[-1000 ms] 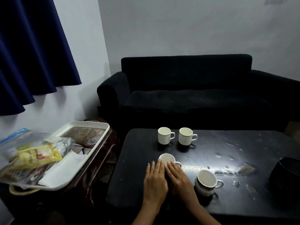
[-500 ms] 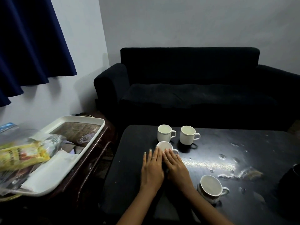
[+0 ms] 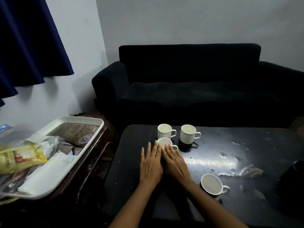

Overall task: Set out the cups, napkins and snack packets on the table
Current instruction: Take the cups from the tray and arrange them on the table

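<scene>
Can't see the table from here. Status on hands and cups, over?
Left hand and right hand flat on table, fingertips at third cup. Four cups out. Napkins, snack packets in tray. Nothing blocking.

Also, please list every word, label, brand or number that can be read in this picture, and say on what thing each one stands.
None can be read.
Yellow snack packet in the white tray: red and dark print, too blurred to read.
Brown mat in the tray: small pale mark near its edge, too small to read.
Cups: no print visible.
</scene>
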Demonstrator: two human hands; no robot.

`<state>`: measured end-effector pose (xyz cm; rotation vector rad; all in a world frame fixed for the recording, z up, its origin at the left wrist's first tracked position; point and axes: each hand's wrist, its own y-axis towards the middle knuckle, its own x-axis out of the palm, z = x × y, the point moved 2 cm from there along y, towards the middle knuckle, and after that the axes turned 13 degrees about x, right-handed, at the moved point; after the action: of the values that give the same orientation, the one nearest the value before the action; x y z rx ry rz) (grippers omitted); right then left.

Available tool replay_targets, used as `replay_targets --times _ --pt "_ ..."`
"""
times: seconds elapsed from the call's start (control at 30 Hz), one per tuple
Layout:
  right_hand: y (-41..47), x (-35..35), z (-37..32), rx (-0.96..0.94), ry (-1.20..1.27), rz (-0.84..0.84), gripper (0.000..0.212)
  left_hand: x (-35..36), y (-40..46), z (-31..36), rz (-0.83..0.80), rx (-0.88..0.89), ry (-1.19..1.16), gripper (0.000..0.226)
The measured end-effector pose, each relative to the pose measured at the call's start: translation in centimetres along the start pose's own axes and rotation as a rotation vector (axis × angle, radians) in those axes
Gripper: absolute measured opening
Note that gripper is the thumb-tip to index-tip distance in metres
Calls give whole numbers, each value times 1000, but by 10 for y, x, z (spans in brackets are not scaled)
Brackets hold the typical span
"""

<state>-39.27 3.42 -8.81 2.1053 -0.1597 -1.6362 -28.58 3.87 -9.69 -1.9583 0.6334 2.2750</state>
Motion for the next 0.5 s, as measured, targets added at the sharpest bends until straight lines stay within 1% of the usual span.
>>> replay_targets --times 0.07,0.1,0.17,0.2,0.33,0.5 --pt "-1 -12 0 -12 42 51 59 -11 -4 5 50 -7 11 64" --pt "-3 -18 -2 -20 98 90 53 -19 -8 9 106 8 38 65" --pt "-13 -30 -5 -17 183 165 28 -28 -16 17 192 61 54 62" --pt "-20 -35 -7 12 219 155 21 -31 -21 21 223 87 56 62" --pt "-50 -55 -7 54 248 234 28 -41 -44 41 273 164 -18 60" --pt "-95 -70 3 47 264 315 27 -41 -76 71 262 250 -84 51"
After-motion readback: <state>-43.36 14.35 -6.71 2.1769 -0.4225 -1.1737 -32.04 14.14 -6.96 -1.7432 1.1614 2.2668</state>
